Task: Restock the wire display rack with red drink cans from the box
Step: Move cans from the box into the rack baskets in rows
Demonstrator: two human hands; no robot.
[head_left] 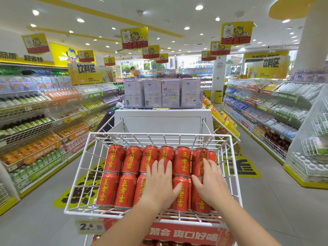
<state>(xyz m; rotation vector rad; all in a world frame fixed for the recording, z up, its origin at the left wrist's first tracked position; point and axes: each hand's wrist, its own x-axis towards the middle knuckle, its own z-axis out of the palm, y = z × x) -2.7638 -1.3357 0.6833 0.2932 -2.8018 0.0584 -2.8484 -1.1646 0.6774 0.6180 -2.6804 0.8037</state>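
White wire display rack [150, 134] fills the middle of the view, its basket packed with two rows of red drink cans [113, 160]. At 6 o'clock the left hand [159, 181] lies flat on the middle cans with its fingers straight. Toward 4 o'clock the right hand [211, 181] rests likewise, fingers spread, gripping nothing. A yellow price tag [89, 227] hangs at 7 o'clock.

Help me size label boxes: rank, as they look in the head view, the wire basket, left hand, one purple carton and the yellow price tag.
1. wire basket
2. left hand
3. purple carton and price tag look about alike; the carton is farther off, so unranked.
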